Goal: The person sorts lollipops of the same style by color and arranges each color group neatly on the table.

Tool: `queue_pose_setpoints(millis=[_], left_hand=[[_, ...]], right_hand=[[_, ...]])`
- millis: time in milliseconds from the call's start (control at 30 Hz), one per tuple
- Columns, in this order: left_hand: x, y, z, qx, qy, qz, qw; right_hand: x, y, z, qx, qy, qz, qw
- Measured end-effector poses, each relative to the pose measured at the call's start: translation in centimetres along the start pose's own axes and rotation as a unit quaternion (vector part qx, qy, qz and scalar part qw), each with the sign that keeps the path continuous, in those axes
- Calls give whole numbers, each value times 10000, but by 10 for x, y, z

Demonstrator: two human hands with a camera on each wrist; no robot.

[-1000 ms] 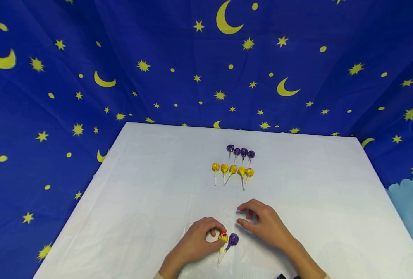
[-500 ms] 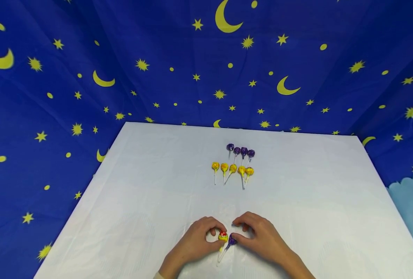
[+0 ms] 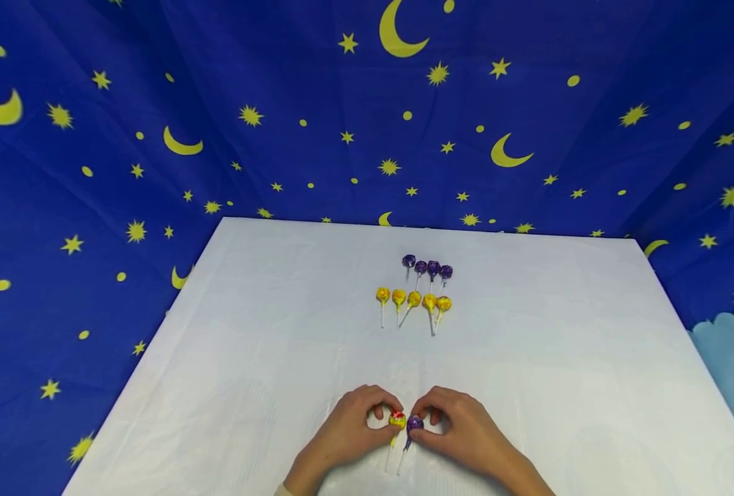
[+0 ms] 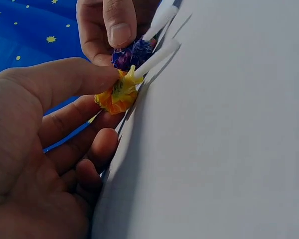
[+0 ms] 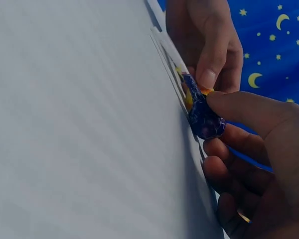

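Near the front of the white table, my left hand (image 3: pixel 356 426) pinches the head of a yellow lollipop (image 4: pixel 117 97) with a red-and-white top between thumb and fingers. Right beside it, my right hand (image 3: pixel 461 428) grips a purple lollipop (image 5: pixel 207 119) by its wrapped head. Both white sticks point toward the table's front edge and lie close together. In the left wrist view the two wrapped heads are side by side, the purple one partly covered by the right thumb.
Farther back on the white table (image 3: pixel 268 310) lies a row of several yellow lollipops (image 3: pixel 399 297). Behind that row are several purple lollipops (image 3: pixel 433 268). A blue cloth (image 3: pixel 317 89) with yellow moons and stars hangs around the table's back and sides.
My right hand has come in from the upper right and taken hold of the purple lollipop, whose stick has swung slightly away from the yellow one's. The left hand stays in place.
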State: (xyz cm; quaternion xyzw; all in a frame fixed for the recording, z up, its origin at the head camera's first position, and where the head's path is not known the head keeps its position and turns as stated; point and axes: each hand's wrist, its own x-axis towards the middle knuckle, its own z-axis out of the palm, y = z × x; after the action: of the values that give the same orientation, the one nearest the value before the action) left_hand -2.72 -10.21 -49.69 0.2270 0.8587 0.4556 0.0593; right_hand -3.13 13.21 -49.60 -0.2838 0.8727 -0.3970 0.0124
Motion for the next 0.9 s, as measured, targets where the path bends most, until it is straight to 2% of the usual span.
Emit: queue_pose_setpoints(millis=[367, 567, 733, 900], left_hand=[[7, 4, -3, -292, 271, -364, 9985], [18, 4, -18, -118, 376, -386, 9985], [32, 0, -29, 51, 528, -265, 9982], [44, -7, -37, 305, 604, -323, 9972]], right_hand=[[-4, 0, 4, 53, 17, 198, 9998], [-6, 0, 6, 217, 79, 313, 9992], [-5, 0, 5, 124, 184, 252, 9994], [-5, 0, 4, 108, 36, 300, 9995]])
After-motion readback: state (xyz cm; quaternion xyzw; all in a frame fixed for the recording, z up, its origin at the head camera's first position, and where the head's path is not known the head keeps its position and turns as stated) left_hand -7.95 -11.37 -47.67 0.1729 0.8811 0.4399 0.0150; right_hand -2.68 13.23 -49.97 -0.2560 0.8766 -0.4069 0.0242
